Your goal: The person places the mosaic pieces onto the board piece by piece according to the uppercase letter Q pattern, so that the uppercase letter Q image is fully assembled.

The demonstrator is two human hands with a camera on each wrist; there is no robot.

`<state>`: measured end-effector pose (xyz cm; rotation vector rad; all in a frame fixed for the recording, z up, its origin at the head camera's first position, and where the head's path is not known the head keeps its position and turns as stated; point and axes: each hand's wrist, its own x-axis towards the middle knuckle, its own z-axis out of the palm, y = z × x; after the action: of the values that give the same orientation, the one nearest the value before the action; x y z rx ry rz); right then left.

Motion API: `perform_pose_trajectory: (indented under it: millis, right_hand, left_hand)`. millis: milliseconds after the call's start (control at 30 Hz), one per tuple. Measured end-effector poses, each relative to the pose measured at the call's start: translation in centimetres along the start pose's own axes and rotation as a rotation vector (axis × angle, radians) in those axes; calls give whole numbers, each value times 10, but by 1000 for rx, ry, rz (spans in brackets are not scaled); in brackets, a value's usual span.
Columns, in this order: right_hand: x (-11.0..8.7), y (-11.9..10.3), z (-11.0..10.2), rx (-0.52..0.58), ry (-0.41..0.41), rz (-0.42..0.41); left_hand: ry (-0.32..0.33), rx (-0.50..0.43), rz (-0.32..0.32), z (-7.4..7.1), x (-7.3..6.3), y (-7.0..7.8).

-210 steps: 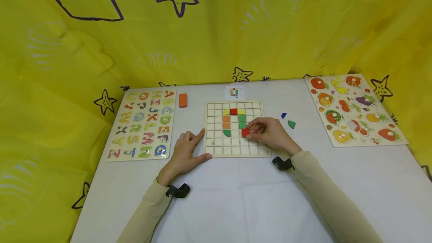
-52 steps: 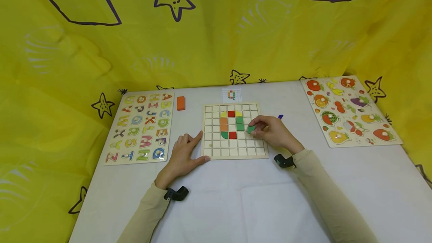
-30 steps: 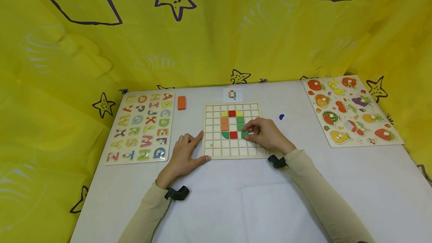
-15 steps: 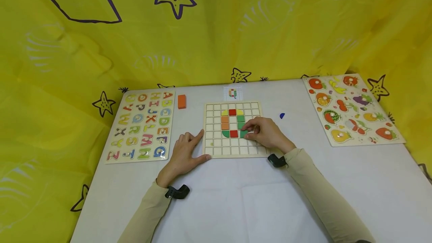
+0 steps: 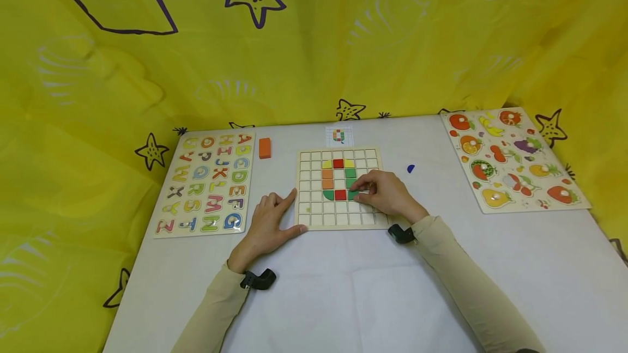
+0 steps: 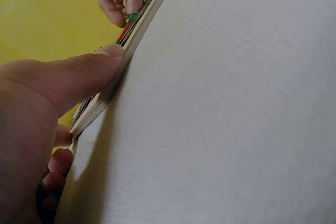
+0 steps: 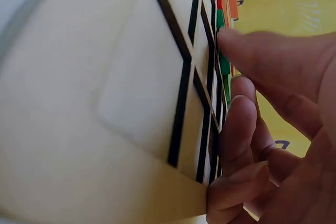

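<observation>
My right hand [image 5: 385, 192] pinches a green quarter-circle tile [image 5: 351, 195] between thumb and fingertips, low over the wooden grid board [image 5: 338, 223]. The tile lies just right of a red square tile [image 5: 340, 195]; in the right wrist view the thumb covers part of the green tile [image 7: 224, 64]. Yellow, red, orange and green tiles form a ring with it on the grid. At the board's front left corner my left hand [image 5: 267, 225] rests, thumb stretched to the front edge and index finger along the left side. The left wrist view has the thumb [image 6: 89, 74] against the board's edge.
Behind the board lies a small pattern card [image 5: 339, 136]. A blue half-round piece [image 5: 410, 168] lies to the right, an orange block [image 5: 265, 148] to the left. A letter puzzle [image 5: 198, 228] and a fruit puzzle [image 5: 525, 207] flank the board.
My right hand held a red square seven seconds ago; that tile now lies in the bottom row. The hand then brought the green quarter-circle left beside it. My left hand stays put.
</observation>
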<state>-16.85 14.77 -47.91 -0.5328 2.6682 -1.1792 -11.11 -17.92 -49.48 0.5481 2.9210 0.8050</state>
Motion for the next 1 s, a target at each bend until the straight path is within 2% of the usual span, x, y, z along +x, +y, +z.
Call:
perform_pose_trajectory:
  millis: [433,600,733,833,900,1000]
  right_hand:
    - [0,2,0,-3,18,-16]
    - [-4,10,-14,31,39,-8]
    - [-10,23,-38,-5,129,80]
    - [-16,36,-57,-59,189,195]
    - [-21,43,-68,-99,198,285]
    - [-27,50,-81,-143,167,405]
  left_hand:
    - [-15,-4,-15,-1,0,2]
    - [-19,-7,-16,0,0,2]
    - [-14,-2,-10,0,0,1]
    - [-9,1,-2,0,0,2]
    - [-7,0,-1,0,0,2]
    - [-2,-3,-2,-1,-1,2]
